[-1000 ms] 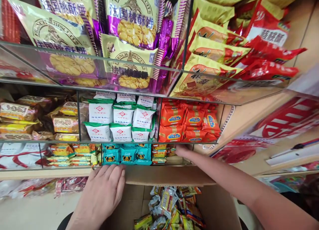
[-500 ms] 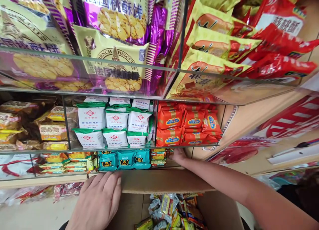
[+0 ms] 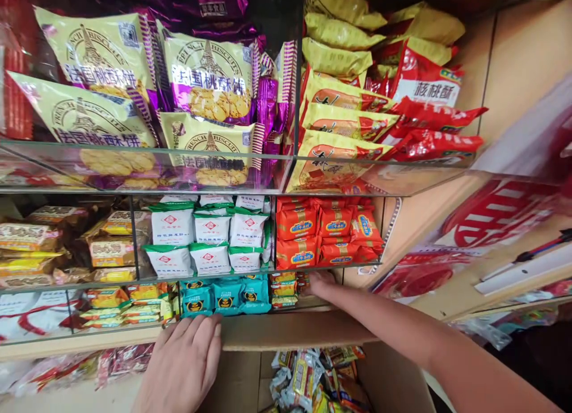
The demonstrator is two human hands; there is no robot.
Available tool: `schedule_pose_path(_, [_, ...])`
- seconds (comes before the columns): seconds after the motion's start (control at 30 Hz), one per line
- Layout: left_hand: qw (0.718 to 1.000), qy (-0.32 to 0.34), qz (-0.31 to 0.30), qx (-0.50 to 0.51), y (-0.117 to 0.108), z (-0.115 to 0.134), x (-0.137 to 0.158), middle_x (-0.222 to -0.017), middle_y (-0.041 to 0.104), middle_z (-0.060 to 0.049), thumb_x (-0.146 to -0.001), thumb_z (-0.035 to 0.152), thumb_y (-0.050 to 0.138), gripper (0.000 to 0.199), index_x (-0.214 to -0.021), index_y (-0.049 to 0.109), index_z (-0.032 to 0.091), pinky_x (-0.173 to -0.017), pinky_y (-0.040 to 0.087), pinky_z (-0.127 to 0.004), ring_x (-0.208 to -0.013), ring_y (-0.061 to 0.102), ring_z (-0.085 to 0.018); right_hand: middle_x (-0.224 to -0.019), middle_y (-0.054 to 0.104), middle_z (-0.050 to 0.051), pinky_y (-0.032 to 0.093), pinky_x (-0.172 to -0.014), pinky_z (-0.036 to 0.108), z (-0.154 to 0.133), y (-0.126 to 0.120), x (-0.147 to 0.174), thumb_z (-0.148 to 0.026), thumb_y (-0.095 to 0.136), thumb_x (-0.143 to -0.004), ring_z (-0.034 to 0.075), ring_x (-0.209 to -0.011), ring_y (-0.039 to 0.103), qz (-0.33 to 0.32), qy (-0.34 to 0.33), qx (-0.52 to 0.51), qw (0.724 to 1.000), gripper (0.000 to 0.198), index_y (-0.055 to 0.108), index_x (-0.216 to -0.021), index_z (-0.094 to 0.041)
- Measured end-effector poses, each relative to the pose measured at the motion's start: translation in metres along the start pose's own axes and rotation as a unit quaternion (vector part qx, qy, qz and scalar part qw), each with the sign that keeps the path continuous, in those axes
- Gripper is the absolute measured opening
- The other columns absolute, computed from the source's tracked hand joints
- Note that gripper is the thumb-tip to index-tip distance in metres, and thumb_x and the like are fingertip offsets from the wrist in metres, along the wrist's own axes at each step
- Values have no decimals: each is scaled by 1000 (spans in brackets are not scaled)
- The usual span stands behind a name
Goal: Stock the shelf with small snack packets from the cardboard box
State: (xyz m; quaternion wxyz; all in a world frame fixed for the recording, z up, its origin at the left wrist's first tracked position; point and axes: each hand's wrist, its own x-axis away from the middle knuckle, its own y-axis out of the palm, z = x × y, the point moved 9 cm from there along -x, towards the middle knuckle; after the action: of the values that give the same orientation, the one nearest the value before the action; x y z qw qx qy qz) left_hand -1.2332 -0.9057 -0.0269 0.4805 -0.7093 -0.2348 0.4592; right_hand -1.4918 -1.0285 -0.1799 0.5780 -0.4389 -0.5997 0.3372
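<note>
My left hand (image 3: 181, 359) is closed over the edge of an open cardboard box (image 3: 295, 331), back of the hand up and fingers side by side. Inside the box lies a loose heap of small wrapped snack packets (image 3: 306, 377). My right hand (image 3: 322, 283) reaches into the right end of the lowest shelf. Its fingers are mostly hidden beside small orange-and-green packets (image 3: 284, 289) stacked there; whether it grips any, I cannot tell. Left of that stack sit teal packets (image 3: 227, 297), in front of the box's raised flap.
Above the lowest shelf are red packets (image 3: 297, 228) and white-and-green packets (image 3: 172, 227). Higher up, clear shelf fronts (image 3: 214, 161) hold biscuit bags (image 3: 210, 73) and red walnut-cookie bags (image 3: 429, 85). A wooden side panel (image 3: 509, 61) stands at the right.
The view has tilted upward, so more of the top shelf shows. My left hand stays at the box edge and my right hand stays in the lowest shelf, with little visible movement.
</note>
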Motion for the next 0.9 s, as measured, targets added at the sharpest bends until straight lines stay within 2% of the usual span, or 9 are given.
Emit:
schedule_pose_path(0.2, [999, -25, -11, -27, 0, -2, -5, -69, 65, -1, -85, 25, 38, 20, -85, 57, 21, -65, 35, -34, -67, 59, -21, -100, 60, 9, 44, -77, 34, 1, -52, 53, -30, 65, -69, 23, -91, 57, 38, -79, -31, 996, 29, 59, -95, -17])
schedule_pose_path(0.33, [998, -22, 55, 11, -15, 3, -4, -76, 66, -4, -82, 23, 43, 16, -90, 57, 20, -71, 39, -37, -73, 59, -22, -100, 58, 6, 40, -82, 28, 10, -79, 139, -29, 53, -79, 17, -94, 53, 124, -156, -92, 976, 18, 56, -93, -19])
schedule_pose_path(0.43, [980, 79, 133, 125, -30, 38, 17, -91, 65, -6, -75, 17, 53, 23, -97, 55, 22, -88, 35, -42, -89, 57, -22, -98, 56, 6, 39, -84, 29, 18, -81, 222, -22, 46, -84, 16, -95, 50, 255, -250, -170, 918, 10, 55, -86, -18])
schedule_pose_path(0.5, [961, 157, 39, 225, -10, 76, 36, -96, 63, -4, -74, 14, 52, 29, -100, 55, 26, -91, 35, -39, -96, 54, -20, -93, 57, 6, 41, -81, 30, 28, -57, 264, -19, 45, -85, 16, -90, 50, 292, -269, -213, 893, 10, 54, -84, -18])
schedule_pose_path(0.53, [944, 167, -68, 277, 14, 94, 47, -99, 62, -4, -76, 14, 48, 30, -102, 56, 27, -90, 37, -36, -97, 53, -19, -92, 57, 6, 42, -79, 29, 32, -38, 276, -19, 45, -85, 15, -88, 51, 279, -265, -226, 895, 9, 54, -85, -18])
schedule_pose_path(0.6, [889, 68, -292, 345, 74, 114, 75, -109, 58, -5, -78, 16, 42, 30, -102, 56, 26, -91, 37, -32, -104, 50, -18, -92, 57, 5, 43, -75, 27, 38, 6, 290, -18, 44, -85, 14, -85, 52, 232, -241, -234, 913, 10, 54, -87, -18])
schedule_pose_path(0.63, [874, 35, -337, 348, 95, 120, 87, -112, 56, -6, -78, 16, 41, 31, -104, 56, 25, -91, 38, -31, -106, 50, -18, -92, 58, 5, 44, -75, 27, 40, 26, 293, -17, 43, -86, 15, -84, 53, 210, -228, -223, 924, 11, 54, -87, -18])
schedule_pose_path(0.77, [842, -56, -425, 327, 155, 120, 116, -114, 55, -10, -68, 15, 51, 44, -111, 52, 18, -93, 36, -37, -108, 48, -24, -86, 61, 6, 45, -72, 34, 36, 81, 294, -18, 39, -86, 20, -79, 55, 155, -191, -102, 964, 18, 57, -83, -18])
schedule_pose_path(0.9, [800, -104, -484, 338, 176, 114, 130, -99, 61, -6, -61, 20, 58, 34, -95, 60, 18, -88, 39, -37, -98, 54, -24, -81, 62, 5, 45, -71, 35, 35, 94, 285, -21, 39, -86, 20, -76, 57, 122, -157, -52, 979, 20, 58, -81, -19])
